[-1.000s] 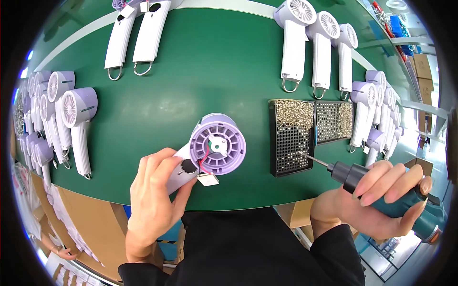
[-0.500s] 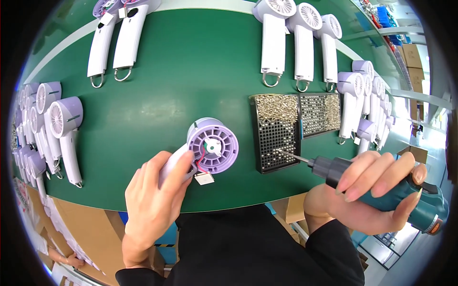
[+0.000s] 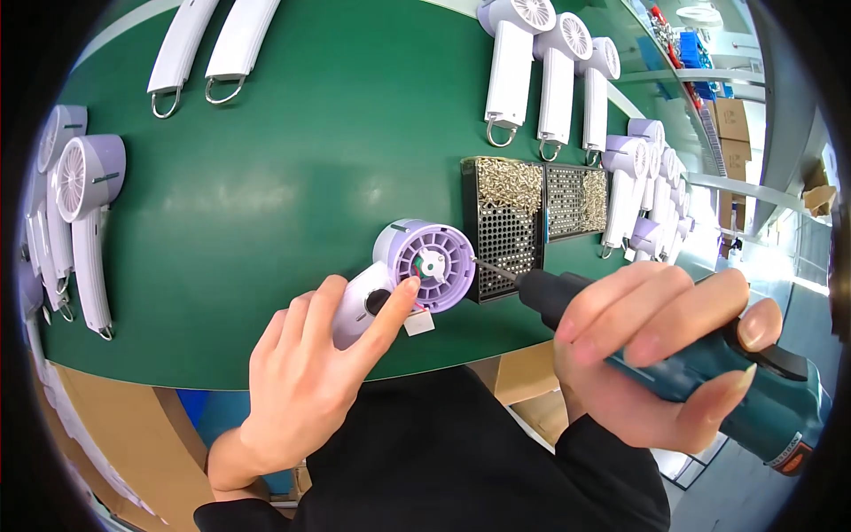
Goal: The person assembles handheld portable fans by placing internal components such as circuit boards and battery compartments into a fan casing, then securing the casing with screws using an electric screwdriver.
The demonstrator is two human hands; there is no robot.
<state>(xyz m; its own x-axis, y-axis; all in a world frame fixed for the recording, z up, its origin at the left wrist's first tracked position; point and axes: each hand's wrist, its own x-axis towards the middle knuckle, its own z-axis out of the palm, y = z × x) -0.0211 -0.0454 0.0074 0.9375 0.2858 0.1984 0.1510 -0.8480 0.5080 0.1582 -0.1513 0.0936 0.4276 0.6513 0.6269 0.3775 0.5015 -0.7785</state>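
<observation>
A white and lilac handheld fan (image 3: 396,253) is held over the green tabletop (image 3: 266,195), just to the left of the larger screw tray (image 3: 470,199); the fan's head is seen against the tray's left wall, though whether the two touch cannot be told. The head is turned face up, and its spoked interior and pale hub (image 3: 432,264) are exposed. The fan's handle is gripped by the left hand (image 3: 306,368), to the left of the tray and closer to the body, with one fingertip laid over the head near the hub. A white tab (image 3: 419,322) is seen at the head's near edge, on the same side of the tray.

An electric screwdriver (image 3: 551,294) is gripped by the right hand (image 3: 656,355), to the right of the tray and closer to the body. Its thin bit (image 3: 501,272) is pointed leftward across the tray's near part, and its tip is seen at the head's rim; contact cannot be made out.

Loose screws (image 3: 512,182) are heaped in the tray's far end. A smaller screw tray (image 3: 566,208) is set along its right side. Beyond it three fans (image 3: 557,93) are lined up, more fans (image 3: 628,195) are clustered to its right, and others (image 3: 89,191) are placed well to its left
</observation>
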